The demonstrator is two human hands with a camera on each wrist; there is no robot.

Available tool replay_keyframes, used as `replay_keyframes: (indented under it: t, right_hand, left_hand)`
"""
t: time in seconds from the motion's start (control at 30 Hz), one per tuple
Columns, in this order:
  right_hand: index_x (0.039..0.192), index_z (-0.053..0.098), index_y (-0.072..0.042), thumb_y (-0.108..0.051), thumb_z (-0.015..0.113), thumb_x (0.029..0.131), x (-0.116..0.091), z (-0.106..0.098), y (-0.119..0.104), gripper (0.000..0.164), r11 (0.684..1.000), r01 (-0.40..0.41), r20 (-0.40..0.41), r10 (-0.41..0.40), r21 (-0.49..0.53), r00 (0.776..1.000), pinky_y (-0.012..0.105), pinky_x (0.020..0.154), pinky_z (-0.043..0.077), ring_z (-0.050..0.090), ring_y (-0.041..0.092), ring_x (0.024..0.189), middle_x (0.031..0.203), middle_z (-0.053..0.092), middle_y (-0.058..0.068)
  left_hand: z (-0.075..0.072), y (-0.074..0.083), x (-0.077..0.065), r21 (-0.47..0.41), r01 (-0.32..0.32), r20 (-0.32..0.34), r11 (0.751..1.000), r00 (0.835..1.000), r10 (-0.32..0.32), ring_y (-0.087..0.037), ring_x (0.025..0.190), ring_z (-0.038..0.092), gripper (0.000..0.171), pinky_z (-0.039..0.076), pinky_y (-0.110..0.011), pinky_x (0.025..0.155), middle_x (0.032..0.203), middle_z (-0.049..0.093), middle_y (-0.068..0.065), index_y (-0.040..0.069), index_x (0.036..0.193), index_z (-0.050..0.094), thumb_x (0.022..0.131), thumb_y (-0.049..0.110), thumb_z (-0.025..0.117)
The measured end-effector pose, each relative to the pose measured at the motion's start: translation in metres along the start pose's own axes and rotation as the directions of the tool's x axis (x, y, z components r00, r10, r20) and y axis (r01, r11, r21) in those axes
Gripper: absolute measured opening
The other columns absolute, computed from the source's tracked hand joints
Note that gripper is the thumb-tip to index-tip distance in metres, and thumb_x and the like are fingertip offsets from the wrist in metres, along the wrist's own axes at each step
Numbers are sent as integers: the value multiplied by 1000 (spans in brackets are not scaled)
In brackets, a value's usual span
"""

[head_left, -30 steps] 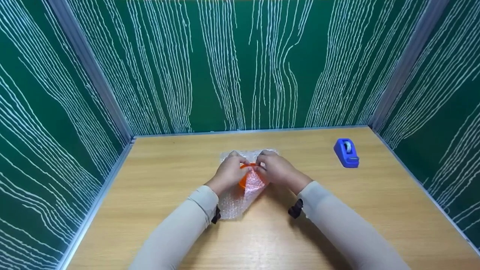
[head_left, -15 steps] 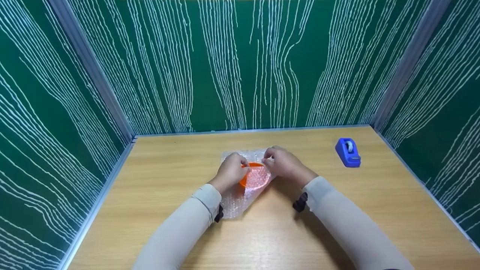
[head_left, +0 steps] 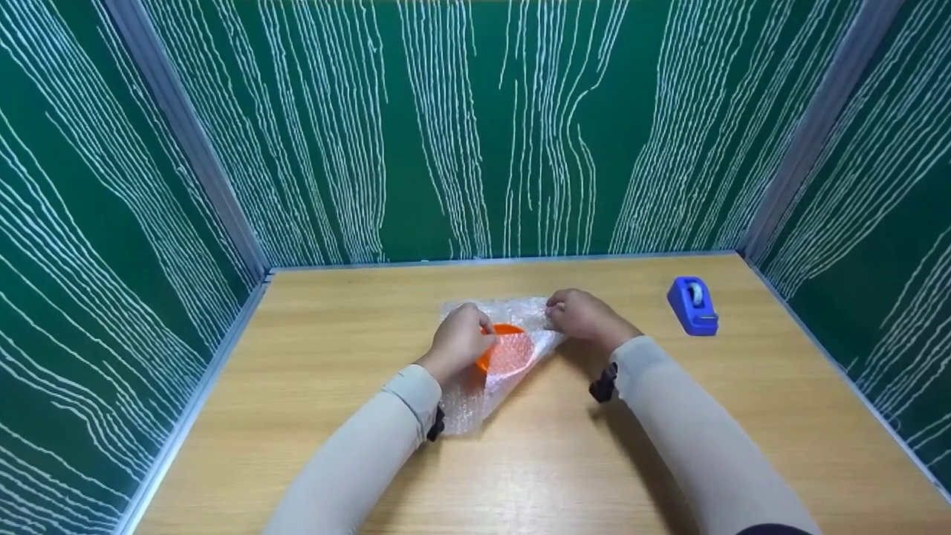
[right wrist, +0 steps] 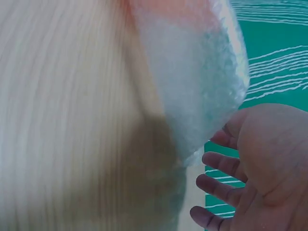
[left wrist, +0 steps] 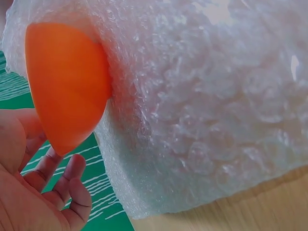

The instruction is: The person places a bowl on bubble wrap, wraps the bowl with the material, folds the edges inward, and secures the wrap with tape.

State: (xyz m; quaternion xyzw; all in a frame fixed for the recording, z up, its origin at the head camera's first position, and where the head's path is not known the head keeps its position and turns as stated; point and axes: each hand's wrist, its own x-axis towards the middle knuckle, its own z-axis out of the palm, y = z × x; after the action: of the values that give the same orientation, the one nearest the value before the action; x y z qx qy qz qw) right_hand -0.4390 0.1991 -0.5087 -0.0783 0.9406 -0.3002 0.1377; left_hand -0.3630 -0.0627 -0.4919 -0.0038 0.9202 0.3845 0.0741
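Pinching an orange bowl [left wrist: 67, 82] by its rim, the left hand [head_left: 458, 339] is near the right hand [head_left: 585, 316], which pinches bubble wrap [head_left: 462, 410].

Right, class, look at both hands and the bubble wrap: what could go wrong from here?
The bubble wrap covers only part of the orange bowl; if the right hand lets go of the wrap's edge, it might spring back.
The left hand holds the bowl at its rim, so a hard pull on the wrap could shift or tip it.
The blue tape dispenser stands apart from both hands; reaching for it may mean releasing bowl or wrap.
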Motion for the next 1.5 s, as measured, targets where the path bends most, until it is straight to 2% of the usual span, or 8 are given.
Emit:
replay_keyframes:
  t: [0.3,0.67,0.87,1.07,1.13,1.3,1.37,1.5]
  right_hand:
    - [157,64,-8,-31,55,118,5,3,15,47,996,35,13,-35,-78,999,69,138,31,43,50,165,172,51,26]
    - [159,66,-16,-33,61,116,9,8,18,46,995,-2,17,3,-98,1000,76,136,27,39,50,165,174,50,20]
    - [161,64,-14,-39,63,116,9,10,17,51,988,29,8,-28,-150,1000,78,136,23,31,53,169,183,38,17]
    - [163,61,-12,-40,68,114,7,8,13,56,997,-25,18,26,-78,999,76,137,24,37,49,168,179,45,17]
    - [162,61,-10,-39,68,114,7,8,12,57,997,-28,7,29,-69,1000,76,137,25,41,49,165,175,49,18]
    - [158,61,-6,-35,68,113,9,7,10,54,999,-46,-25,45,-14,999,67,134,38,57,43,151,165,59,19]
    - [157,60,-6,-33,68,114,8,6,8,51,998,-50,-37,51,29,998,62,132,44,59,42,149,163,60,19]
    - [155,61,-8,-25,66,115,4,3,0,44,994,-41,-83,50,105,995,61,131,45,57,43,151,163,59,18]
  left_hand:
    - [2,1,4,118,-86,-22,989,996,89,-22,101,64,7,68,-29,91,112,69,-4,12,97,81,101,16,86]
    - [4,-2,4,59,-56,-16,997,998,57,-23,103,66,11,69,-35,98,113,67,-3,15,99,76,100,12,86]
    - [5,-1,4,57,-52,-14,997,999,52,-23,102,67,13,69,-34,96,112,67,-3,16,101,74,100,12,86]
    - [4,-1,3,56,-34,-13,998,999,35,-24,102,67,15,69,-34,96,112,67,-3,16,104,72,101,12,86]
    - [3,0,2,89,-47,-22,995,999,49,-23,100,66,14,68,-32,95,111,67,-4,15,103,73,100,14,87]
    - [2,1,1,123,-54,-34,991,998,58,-22,100,64,17,68,-31,95,111,66,-3,15,106,73,99,17,88]
    - [2,1,0,105,-43,-33,994,998,47,-23,101,65,20,68,-31,96,112,66,-3,16,108,71,99,16,88]
    - [2,1,1,92,-38,-37,995,998,41,-23,102,66,20,69,-32,97,113,66,-3,16,109,70,99,15,88]
